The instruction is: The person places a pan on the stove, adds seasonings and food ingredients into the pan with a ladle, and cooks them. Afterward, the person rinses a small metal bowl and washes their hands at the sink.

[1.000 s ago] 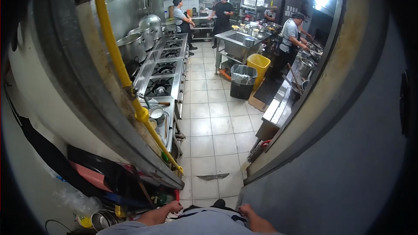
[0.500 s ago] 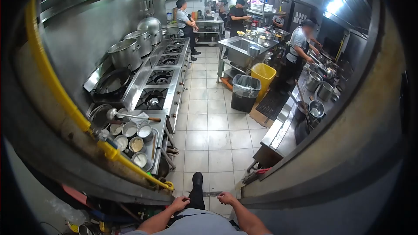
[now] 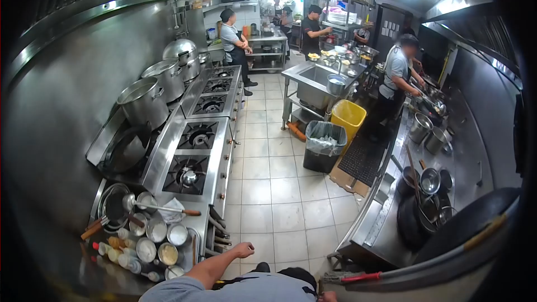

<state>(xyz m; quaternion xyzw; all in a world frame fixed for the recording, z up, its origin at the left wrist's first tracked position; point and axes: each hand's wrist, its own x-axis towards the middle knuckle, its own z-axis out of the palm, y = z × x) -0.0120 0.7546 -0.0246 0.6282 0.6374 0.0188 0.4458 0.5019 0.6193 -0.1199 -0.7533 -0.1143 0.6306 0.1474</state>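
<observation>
My left hand (image 3: 244,250) hangs over the tiled floor in front of me, its fingers loosely curled with nothing visible in them. It is nearest the end of the stove counter, where a tray holds several metal pots of white and pale contents (image 3: 156,231). A ladle with a wooden handle (image 3: 162,206) lies across the top of them. My right hand (image 3: 328,296) is low at the bottom edge, mostly cut off, so its fingers cannot be made out. Close to it is a red-handled tool (image 3: 361,277) with a grey, shaggy end.
A gas stove (image 3: 190,173) and stockpots (image 3: 142,103) line the left. On the right counter stand woks and pans (image 3: 429,180). A black bin (image 3: 324,148) and a yellow bin (image 3: 349,117) stand by the sink table. Several people work farther back; one person (image 3: 398,72) cooks at right.
I have moved forward past the doorway, and the stove, bins and counters appear closer. My left hand has swung forward; my right hand has dropped back to the bottom edge.
</observation>
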